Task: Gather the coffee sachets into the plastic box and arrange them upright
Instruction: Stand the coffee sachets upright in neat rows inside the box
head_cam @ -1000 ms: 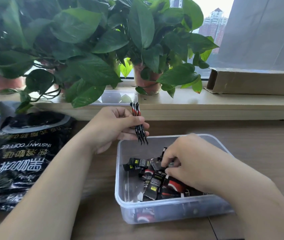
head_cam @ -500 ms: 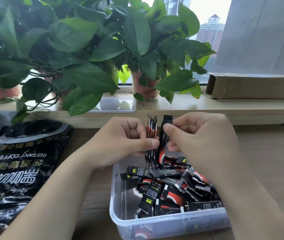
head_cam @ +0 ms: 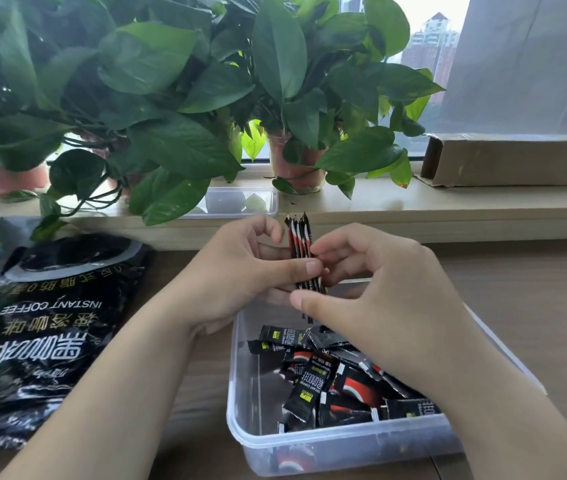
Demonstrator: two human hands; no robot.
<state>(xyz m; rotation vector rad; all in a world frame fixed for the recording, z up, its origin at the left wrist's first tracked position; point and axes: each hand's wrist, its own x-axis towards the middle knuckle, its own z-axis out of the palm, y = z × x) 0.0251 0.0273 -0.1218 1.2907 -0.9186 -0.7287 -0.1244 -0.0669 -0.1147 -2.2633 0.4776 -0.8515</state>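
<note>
A clear plastic box [head_cam: 240, 393] stands on the wooden table in front of me. Several black-and-red coffee sachets [head_cam: 323, 379] lie loose and flat inside it. Above the box's far edge, my left hand [head_cam: 240, 271] pinches a small stack of sachets [head_cam: 301, 244] held upright and edge-on. My right hand [head_cam: 372, 282] is against the same stack from the right, its fingertips on the sachets and its thumb below them. The stack's lower ends are hidden behind my fingers.
A large black instant-coffee bag [head_cam: 39, 337] lies flat at the left. Potted plants [head_cam: 295, 161], a clear lid or tray [head_cam: 240, 202] and a cardboard box [head_cam: 517, 161] sit on the windowsill behind. Bare wooden table [head_cam: 534, 306] extends to the right.
My right hand lifted a sachet out of the box and brought it to the stack in my left hand. Both hands now hold the stack together, a little higher.
</note>
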